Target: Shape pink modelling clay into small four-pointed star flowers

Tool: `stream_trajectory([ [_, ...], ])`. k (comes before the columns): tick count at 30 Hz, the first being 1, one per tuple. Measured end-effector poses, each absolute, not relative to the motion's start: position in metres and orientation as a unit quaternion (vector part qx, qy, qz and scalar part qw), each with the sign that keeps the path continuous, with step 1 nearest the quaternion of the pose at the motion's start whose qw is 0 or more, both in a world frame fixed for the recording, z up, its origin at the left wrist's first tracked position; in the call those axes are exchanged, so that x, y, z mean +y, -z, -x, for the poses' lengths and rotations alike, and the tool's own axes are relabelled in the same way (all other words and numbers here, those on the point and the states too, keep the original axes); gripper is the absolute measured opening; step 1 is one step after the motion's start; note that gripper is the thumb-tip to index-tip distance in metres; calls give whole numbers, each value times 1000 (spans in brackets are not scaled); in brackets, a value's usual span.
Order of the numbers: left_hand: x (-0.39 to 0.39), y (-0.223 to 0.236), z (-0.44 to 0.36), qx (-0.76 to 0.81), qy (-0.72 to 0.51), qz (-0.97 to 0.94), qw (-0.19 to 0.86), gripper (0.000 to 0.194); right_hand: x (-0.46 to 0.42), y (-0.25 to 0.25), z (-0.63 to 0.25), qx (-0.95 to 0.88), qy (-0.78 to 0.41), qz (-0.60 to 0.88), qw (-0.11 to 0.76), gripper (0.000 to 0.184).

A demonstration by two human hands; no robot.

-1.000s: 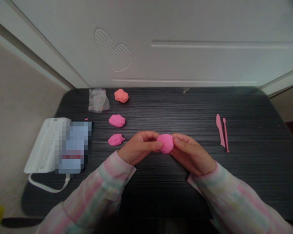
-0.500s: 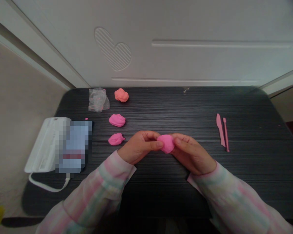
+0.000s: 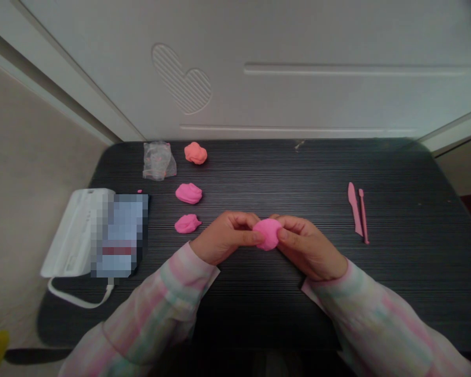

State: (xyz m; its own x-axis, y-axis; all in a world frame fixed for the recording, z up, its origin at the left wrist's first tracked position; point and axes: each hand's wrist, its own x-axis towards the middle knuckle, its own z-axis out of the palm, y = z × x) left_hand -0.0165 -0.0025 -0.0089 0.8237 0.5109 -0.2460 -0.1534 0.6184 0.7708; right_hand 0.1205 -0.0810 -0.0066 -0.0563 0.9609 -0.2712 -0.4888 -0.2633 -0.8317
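Note:
A pink lump of clay [image 3: 267, 233] sits between both my hands just above the dark table [image 3: 298, 173]. My left hand [image 3: 223, 238] pinches its left side with thumb and fingers curled. My right hand [image 3: 306, 246] grips its right side the same way. Both wrists show pastel striped sleeves.
Two more pink clay lumps [image 3: 188, 193] [image 3: 187, 223] and an orange-pink lump [image 3: 195, 153] lie at the left, beside a crumpled clear plastic bag [image 3: 159, 161]. Two pink modelling tools [image 3: 358, 210] lie at the right. A white case [image 3: 73, 233] with a blurred panel overhangs the left edge.
The clay lump has been squeezed slightly smaller and rounder between my fingers; my hands stay in about the same place.

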Motion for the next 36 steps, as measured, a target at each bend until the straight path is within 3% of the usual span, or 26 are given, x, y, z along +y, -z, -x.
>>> stream_trajectory([
  [10, -4, 9, 17, 249, -183, -319, 896, 30, -81, 7, -120, -254, -681, 417, 546, 13],
  [20, -4, 10, 16, 237, -219, -356, 877, 13, -80, 7, -119, -278, -667, 417, 551, 9],
  [26, -4, 10, 16, 246, -216, -321, 889, 18, -81, 10, -120, -315, -669, 403, 539, 16],
  [36, -5, 12, 14, 251, -216, -362, 872, 21, -80, 12, -119, -295, -633, 448, 558, 7],
])
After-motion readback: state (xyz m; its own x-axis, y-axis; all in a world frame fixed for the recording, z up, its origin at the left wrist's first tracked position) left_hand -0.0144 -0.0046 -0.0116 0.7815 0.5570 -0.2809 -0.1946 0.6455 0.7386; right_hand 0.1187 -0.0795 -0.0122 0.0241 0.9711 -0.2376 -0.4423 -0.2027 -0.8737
